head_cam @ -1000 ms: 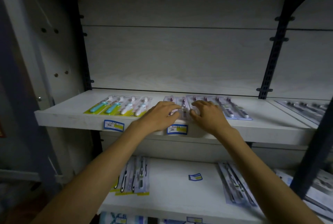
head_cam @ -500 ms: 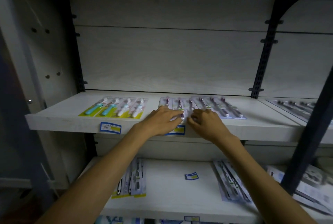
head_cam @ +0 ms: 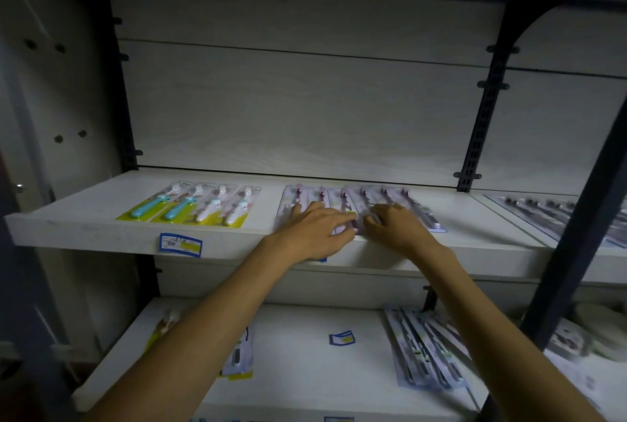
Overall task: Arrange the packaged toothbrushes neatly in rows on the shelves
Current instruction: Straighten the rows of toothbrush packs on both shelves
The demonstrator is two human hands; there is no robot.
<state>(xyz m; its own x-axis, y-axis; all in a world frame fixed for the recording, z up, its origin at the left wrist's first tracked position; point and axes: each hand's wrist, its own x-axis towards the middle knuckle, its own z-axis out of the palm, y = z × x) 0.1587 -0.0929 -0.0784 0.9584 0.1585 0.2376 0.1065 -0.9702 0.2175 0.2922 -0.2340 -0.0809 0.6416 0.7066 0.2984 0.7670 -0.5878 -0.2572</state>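
Observation:
A row of purple packaged toothbrushes (head_cam: 342, 197) lies flat on the upper white shelf (head_cam: 84, 221). My left hand (head_cam: 315, 230) rests palm down on the left packs, fingers spread. My right hand (head_cam: 397, 226) lies on the packs beside it, fingers curled over their front edges. The two hands almost touch at the fingertips. To the left sits a tidy row of yellow-backed packs with teal and white toothbrushes (head_cam: 193, 206). More purple packs (head_cam: 420, 211) stretch to the right of my right hand.
The lower shelf (head_cam: 298, 364) holds yellow-backed packs (head_cam: 237, 357) partly hidden by my left arm, a fanned pile of pale packs (head_cam: 424, 350) and a loose price tag (head_cam: 342, 337). A dark metal upright (head_cam: 583, 218) stands at right, with more packs (head_cam: 543, 211) beyond it.
Both hands have slid a little forward over the purple packs and closer together. The view has shifted slightly rightward and upward.

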